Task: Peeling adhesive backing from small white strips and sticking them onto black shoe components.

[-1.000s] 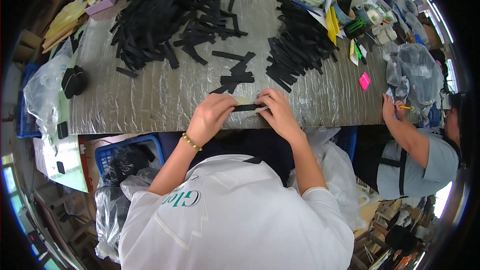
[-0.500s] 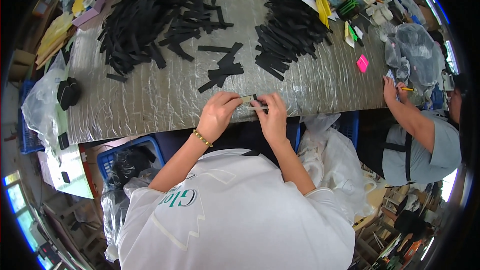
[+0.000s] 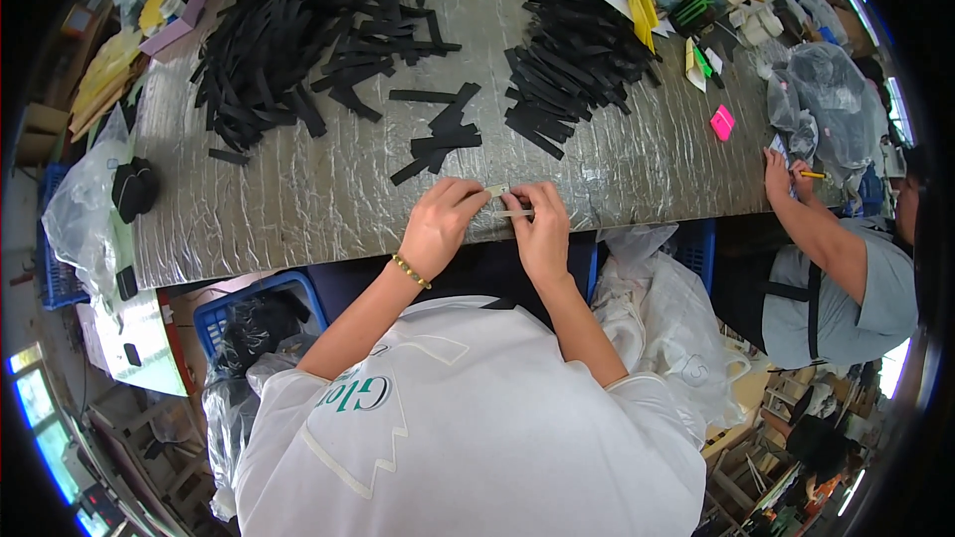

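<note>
The left hand [image 3: 435, 229] is pinched narrow, thumb against fingers, on the left end of a small pale piece [image 3: 496, 191] just inside the near edge of the counter [image 3: 328, 204], about midway along it. The right hand [image 3: 543, 234] is likewise closed, gripping a thin pale bar [image 3: 515, 213], its fingertips at the piece's right end. The piece lies between the two hands, to the right of the left and to the left of the right; its long axis runs roughly parallel to the near edge, as does the bar's, which lies on the near side of it. Neither hand is clearly nearer. At this size, it cannot be confirmed whether a black strip lies beneath the piece.

Beyond the hands, toward the far edge, lies a small group of black strips [image 3: 438, 147]. A large heap of black strips [image 3: 269, 50] occupies the far left part; a second heap [image 3: 577, 65] lies right of centre. A pink item [image 3: 722, 122] lies toward the right end. At the near right corner, a co-worker's hand [image 3: 799, 182] holds a yellow pencil [image 3: 812, 175].
</note>
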Action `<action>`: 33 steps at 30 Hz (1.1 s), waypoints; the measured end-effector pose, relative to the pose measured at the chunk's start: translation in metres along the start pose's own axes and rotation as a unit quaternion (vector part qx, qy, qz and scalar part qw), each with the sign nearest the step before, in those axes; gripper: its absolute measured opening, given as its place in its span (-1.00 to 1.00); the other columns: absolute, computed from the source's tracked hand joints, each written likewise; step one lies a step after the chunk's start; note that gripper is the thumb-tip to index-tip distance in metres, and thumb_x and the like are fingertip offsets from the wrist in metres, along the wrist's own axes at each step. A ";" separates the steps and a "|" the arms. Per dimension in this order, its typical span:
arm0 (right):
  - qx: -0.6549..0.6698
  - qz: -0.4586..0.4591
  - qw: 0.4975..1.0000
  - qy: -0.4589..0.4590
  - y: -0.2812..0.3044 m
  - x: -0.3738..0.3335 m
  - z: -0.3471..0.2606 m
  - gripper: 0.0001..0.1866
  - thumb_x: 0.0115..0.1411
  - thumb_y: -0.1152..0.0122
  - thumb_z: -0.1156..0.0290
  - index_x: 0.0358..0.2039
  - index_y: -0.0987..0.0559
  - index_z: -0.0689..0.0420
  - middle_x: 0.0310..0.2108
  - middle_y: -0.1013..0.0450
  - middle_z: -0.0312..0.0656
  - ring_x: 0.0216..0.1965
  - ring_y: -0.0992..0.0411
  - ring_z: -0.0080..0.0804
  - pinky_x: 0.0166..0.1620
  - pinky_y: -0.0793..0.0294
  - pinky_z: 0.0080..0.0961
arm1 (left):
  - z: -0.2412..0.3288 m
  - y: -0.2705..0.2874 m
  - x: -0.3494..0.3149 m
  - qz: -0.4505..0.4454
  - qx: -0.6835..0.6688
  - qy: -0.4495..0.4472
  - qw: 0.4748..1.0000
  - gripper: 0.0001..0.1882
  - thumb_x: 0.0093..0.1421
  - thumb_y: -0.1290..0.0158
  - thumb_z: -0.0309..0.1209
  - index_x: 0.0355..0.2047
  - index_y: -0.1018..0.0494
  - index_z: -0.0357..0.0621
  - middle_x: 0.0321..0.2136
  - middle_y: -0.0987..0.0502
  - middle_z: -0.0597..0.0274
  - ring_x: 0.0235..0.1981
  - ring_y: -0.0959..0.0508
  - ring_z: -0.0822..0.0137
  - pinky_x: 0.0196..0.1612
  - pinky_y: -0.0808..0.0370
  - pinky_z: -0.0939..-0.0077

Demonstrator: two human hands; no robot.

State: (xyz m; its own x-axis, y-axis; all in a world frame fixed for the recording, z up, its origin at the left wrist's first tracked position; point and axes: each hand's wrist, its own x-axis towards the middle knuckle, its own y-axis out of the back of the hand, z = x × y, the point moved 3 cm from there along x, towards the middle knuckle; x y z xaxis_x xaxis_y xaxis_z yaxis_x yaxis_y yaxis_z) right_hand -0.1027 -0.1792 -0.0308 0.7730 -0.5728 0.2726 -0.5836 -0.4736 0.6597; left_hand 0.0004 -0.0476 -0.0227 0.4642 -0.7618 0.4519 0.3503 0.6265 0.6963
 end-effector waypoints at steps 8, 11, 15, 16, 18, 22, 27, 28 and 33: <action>0.096 -0.062 0.992 -0.061 0.019 0.017 -0.007 -0.90 0.27 -0.24 0.46 -0.27 -0.57 0.21 -0.32 -0.44 -0.11 -0.35 -0.44 -0.21 -0.28 -0.41 -0.34 | 0.000 0.000 0.004 -0.007 0.024 -0.009 1.000 -0.69 -0.01 -0.08 -0.62 -0.21 -0.58 -0.18 -0.27 -0.54 0.20 -0.22 -0.54 0.17 -0.15 -0.56 0.35; 0.167 -0.020 0.985 -0.042 0.029 0.032 0.010 -0.68 0.45 0.02 0.26 -0.26 -0.56 0.26 -0.32 -0.44 -0.20 -0.37 -0.42 -0.39 -0.30 -0.41 -0.48 | 0.002 -0.001 0.007 -0.013 0.025 -0.017 0.999 -0.69 -0.01 -0.08 -0.62 -0.21 -0.59 -0.17 -0.28 -0.54 0.22 -0.23 -0.54 0.18 -0.15 -0.55 0.36; 0.264 -0.023 0.962 -0.071 0.031 0.033 0.019 -0.45 0.54 0.26 0.08 -0.26 -0.55 0.29 -0.38 -0.48 -0.23 -0.43 -0.43 -0.49 -0.27 -0.49 -0.54 | 0.001 -0.002 0.005 -0.016 0.035 -0.012 0.999 -0.69 0.00 -0.08 -0.61 -0.20 -0.59 -0.16 -0.28 -0.54 0.23 -0.23 -0.54 0.19 -0.16 -0.56 0.36; 0.312 -0.061 0.937 -0.142 0.029 0.031 0.022 -0.49 0.53 0.21 0.11 -0.25 -0.56 0.29 -0.41 -0.50 -0.22 -0.44 -0.44 -0.51 -0.26 -0.51 -0.55 | 0.001 -0.002 0.005 -0.017 0.036 -0.011 0.999 -0.69 0.01 -0.08 -0.60 -0.20 -0.60 -0.16 -0.29 -0.54 0.24 -0.23 -0.54 0.20 -0.17 -0.56 0.36; 0.305 -0.073 0.939 -0.144 0.025 0.031 0.018 -0.55 0.51 0.14 0.17 -0.23 -0.57 0.29 -0.42 -0.52 -0.20 -0.42 -0.48 -0.51 -0.25 -0.53 -0.56 | 0.002 -0.003 0.006 -0.018 0.038 -0.011 0.999 -0.69 0.01 -0.08 -0.59 -0.19 -0.60 -0.15 -0.30 -0.53 0.25 -0.23 -0.54 0.21 -0.18 -0.56 0.36; 0.272 -0.090 0.947 -0.144 0.018 0.029 0.016 -0.73 0.44 -0.07 0.33 -0.19 -0.58 0.32 -0.36 -0.60 -0.14 -0.32 -0.57 -0.51 -0.22 -0.56 -0.58 | 0.004 -0.002 0.008 -0.029 0.053 -0.012 0.998 -0.70 0.03 -0.08 -0.56 -0.19 -0.60 -0.14 -0.33 -0.52 0.28 -0.24 -0.54 0.24 -0.20 -0.56 0.37; 0.224 -0.103 0.960 -0.135 0.016 0.026 0.017 -0.77 0.40 -0.14 0.37 -0.22 -0.59 0.31 -0.38 -0.61 -0.17 -0.31 -0.59 -0.52 -0.21 -0.56 -0.58 | 0.004 -0.003 0.009 -0.025 0.059 -0.022 0.998 -0.70 0.02 -0.08 -0.54 -0.19 -0.61 -0.13 -0.34 -0.51 0.29 -0.25 -0.54 0.26 -0.21 -0.56 0.39; 0.225 -0.098 0.961 -0.129 0.016 0.026 0.016 -0.78 0.40 -0.14 0.37 -0.23 -0.59 0.31 -0.39 -0.61 -0.18 -0.33 -0.59 -0.52 -0.21 -0.56 -0.58 | 0.005 -0.003 0.009 -0.023 0.061 -0.023 0.998 -0.70 0.02 -0.08 -0.54 -0.19 -0.61 -0.13 -0.35 -0.51 0.30 -0.25 -0.54 0.26 -0.21 -0.57 0.39; 0.185 -0.117 0.969 -0.112 0.016 0.027 0.010 -0.78 0.39 -0.15 0.39 -0.26 -0.59 0.31 -0.42 -0.60 -0.18 -0.34 -0.59 -0.54 -0.24 -0.55 -0.58 | 0.002 -0.004 0.007 -0.019 0.055 -0.018 0.998 -0.70 0.02 -0.09 -0.52 -0.19 -0.61 -0.13 -0.36 -0.50 0.30 -0.26 -0.54 0.27 -0.22 -0.57 0.40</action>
State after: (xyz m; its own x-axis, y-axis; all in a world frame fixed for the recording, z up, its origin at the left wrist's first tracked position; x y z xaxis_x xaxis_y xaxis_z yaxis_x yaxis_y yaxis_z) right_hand -0.0936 -0.2083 -0.0199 0.8460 -0.5316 -0.0399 -0.4799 -0.7921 0.3771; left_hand 0.0009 -0.0556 -0.0210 0.4219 -0.7916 0.4420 0.2755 0.5764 0.7694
